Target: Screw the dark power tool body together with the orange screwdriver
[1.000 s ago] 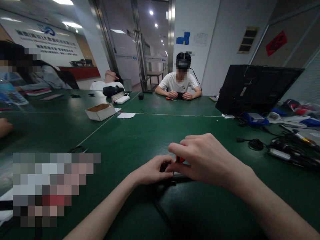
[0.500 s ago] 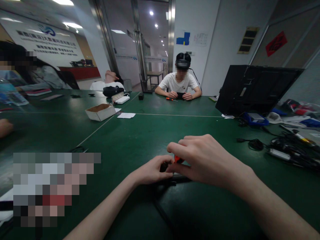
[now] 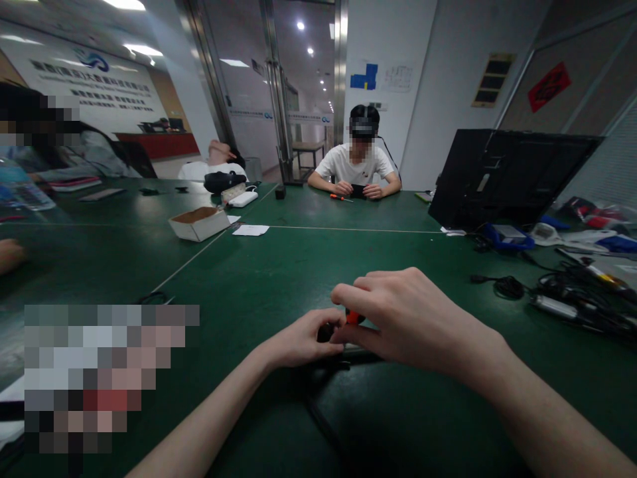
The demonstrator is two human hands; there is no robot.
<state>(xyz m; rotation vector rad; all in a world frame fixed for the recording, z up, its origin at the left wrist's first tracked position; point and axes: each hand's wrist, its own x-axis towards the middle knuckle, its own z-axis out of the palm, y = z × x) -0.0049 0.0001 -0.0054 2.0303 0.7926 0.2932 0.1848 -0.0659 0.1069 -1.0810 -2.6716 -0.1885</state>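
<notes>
Just in front of me, my right hand (image 3: 398, 312) is closed around the orange handle of a screwdriver (image 3: 354, 317), mostly covered by the fingers. My left hand (image 3: 303, 337) is curled beside it, fingertips meeting near the right thumb. Its fingers close on something dark, too hidden to name. Below both hands a dark, flat object (image 3: 365, 357) with a greyish upper edge lies low on the table. From there a black cable (image 3: 321, 415) runs toward me.
Across the green table (image 3: 308, 265) sits a person (image 3: 355, 162) with a dark object in both hands and an orange screwdriver (image 3: 340, 197) nearby. A monitor (image 3: 502, 179) and tangled cables (image 3: 582, 299) are at right. An open white box (image 3: 199, 224) stands left.
The right fingers have shifted very slightly around the orange handle. Otherwise both hands keep the same place and pose.
</notes>
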